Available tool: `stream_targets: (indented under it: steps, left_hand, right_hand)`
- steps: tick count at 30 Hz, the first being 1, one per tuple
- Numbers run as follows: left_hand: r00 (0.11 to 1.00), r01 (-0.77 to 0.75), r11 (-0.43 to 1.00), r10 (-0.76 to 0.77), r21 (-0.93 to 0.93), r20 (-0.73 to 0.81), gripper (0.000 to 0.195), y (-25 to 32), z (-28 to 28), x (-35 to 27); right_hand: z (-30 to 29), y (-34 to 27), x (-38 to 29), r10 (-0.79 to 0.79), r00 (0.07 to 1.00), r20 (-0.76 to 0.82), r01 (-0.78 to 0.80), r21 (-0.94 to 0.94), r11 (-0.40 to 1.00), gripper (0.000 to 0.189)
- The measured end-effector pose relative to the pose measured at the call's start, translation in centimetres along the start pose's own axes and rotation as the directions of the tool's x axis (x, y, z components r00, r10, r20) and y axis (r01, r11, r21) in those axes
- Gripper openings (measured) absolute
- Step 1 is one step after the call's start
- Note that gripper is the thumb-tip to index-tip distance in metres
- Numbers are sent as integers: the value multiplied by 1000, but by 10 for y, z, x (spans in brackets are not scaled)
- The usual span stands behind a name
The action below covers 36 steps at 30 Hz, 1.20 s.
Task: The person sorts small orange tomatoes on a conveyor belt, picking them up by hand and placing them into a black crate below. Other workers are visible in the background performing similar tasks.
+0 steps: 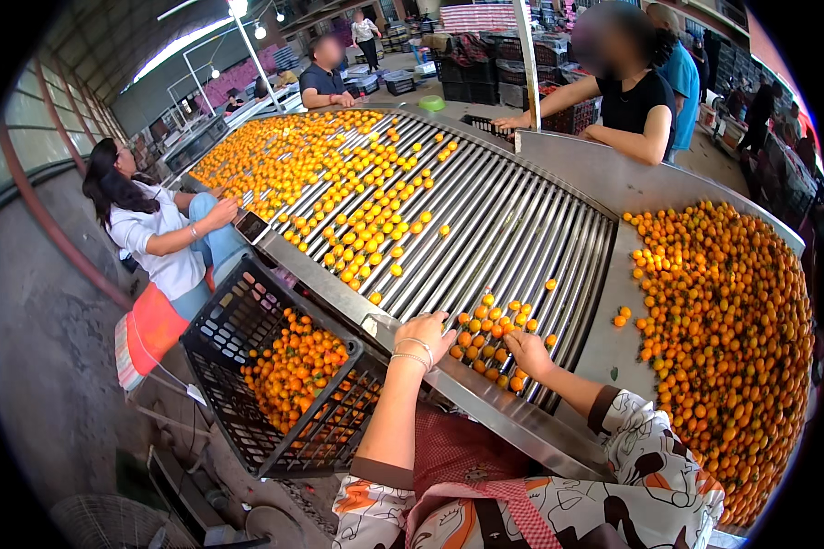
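Small orange fruits, like cherry tomatoes [491, 329], lie in a loose group on the metal roller conveyor [474, 233] before me. At the group's left side, my left hand [424, 336] reaches over the metal edge; whether it grips a fruit is hidden. My right hand [527, 351] is at the group's right side, its fingertips against the fruits; whether one is held cannot be told. A wider spread of yellow-orange fruits [357, 199] covers the rollers farther off. To the right, a large heap of orange fruits [728, 329] rests on a metal tray [611, 343].
A black plastic crate [226, 329] partly filled with orange fruits stands at the left, against the conveyor's edge. A seated person [165, 226] is at the left side. Others stand across the conveyor, one with a hand by a crate. A metal post [527, 62] rises at the far edge.
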<state>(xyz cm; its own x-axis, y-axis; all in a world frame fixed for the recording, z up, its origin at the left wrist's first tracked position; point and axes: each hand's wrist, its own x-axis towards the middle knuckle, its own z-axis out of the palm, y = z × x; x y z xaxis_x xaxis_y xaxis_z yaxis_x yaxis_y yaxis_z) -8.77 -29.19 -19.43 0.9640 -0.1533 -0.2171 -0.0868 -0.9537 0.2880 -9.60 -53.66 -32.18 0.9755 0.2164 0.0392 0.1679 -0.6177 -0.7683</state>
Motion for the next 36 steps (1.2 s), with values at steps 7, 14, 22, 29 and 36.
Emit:
stream_targets:
  steps: [7,14,22,29,36]
  left_hand:
    - [997,-45,999,46,14,-62,43,-3,5,0]
    - [998,-57,998,58,31,-32,42,-6,10,7]
    - [999,-36,999,37,26,-33,43,-5,7,4]
    - [999,-34,999,34,-11,-32,44,-7,10,7]
    - [999,-37,999,37,7,-35,41,-6,9,8]
  right_hand:
    - [9,-9,-11,-526,844,105,532,-294,794,16]
    - [3,18,-2,-577,767,279,639,-407,653,31]
    - [-3,12,30,-568,819,85,502,-585,637,31]
    - [6,1,45,-451,889,75,415,-546,728,25]
    - [10,10,36,-105,979,-173,113,34,993,28]
